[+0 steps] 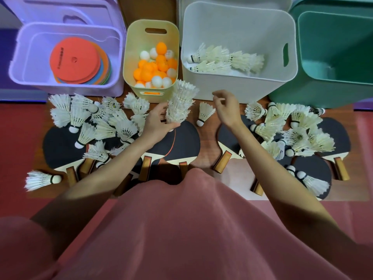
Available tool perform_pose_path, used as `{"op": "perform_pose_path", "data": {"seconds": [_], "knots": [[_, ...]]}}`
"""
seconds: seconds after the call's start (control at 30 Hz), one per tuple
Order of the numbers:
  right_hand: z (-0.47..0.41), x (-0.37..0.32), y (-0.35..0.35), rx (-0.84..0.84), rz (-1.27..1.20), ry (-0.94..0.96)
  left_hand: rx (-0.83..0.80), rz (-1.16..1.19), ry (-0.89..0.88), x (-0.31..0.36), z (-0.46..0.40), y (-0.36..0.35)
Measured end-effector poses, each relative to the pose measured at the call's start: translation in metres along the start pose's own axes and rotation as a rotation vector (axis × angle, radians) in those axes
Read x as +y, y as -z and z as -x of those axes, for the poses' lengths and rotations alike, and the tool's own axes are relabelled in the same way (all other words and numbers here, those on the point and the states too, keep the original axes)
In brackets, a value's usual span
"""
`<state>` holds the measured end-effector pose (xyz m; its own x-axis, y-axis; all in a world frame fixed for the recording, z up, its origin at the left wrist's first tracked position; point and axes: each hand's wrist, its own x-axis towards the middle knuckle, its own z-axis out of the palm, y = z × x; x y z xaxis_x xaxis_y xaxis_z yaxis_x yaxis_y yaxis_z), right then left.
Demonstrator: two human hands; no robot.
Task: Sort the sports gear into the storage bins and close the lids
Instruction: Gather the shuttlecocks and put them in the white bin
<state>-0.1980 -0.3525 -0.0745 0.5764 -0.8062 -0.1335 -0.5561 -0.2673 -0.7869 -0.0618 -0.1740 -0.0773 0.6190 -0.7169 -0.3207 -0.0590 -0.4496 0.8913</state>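
My left hand [154,123] grips a stack of nested white shuttlecocks [180,102], tilted up toward the bins. My right hand [227,107] hovers with loosely curled fingers and holds nothing, just right of a single upright shuttlecock [204,114]. Loose shuttlecocks lie in a left pile [96,122] and a right pile [292,130] on top of black table tennis paddles [181,146]. The white bin [240,81] holds rows of stacked shuttlecocks [226,59].
A purple bin [66,85] at the left holds flat coloured discs [77,61]. The small yellow bin [129,57] holds orange and white balls [157,65]. The green bin [331,81] at the right shows nothing inside. One shuttlecock [42,179] lies apart at lower left.
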Motion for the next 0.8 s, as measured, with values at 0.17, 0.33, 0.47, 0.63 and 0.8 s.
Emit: {"op": "perform_pose_path", "data": {"seconds": [0.17,0.33,0.47,0.63,0.8], "knots": [[-0.015,0.017,-0.012,-0.282,0.342,-0.069,0.007,-0.004,-0.016,0.003,-0.001,0.006],[-0.018,0.028,-0.026,-0.310,0.400,-0.129,0.007,-0.008,-0.034,0.006,0.000,0.009],[-0.006,0.031,-0.025,-0.268,0.393,-0.102,-0.007,-0.030,-0.060,0.009,0.004,0.015],[0.019,0.006,0.011,-0.037,0.161,0.109,-0.022,-0.088,-0.123,0.013,-0.001,0.027],[0.033,-0.032,0.053,0.419,-0.066,0.249,-0.039,-0.183,-0.200,0.029,-0.010,0.033]]}}
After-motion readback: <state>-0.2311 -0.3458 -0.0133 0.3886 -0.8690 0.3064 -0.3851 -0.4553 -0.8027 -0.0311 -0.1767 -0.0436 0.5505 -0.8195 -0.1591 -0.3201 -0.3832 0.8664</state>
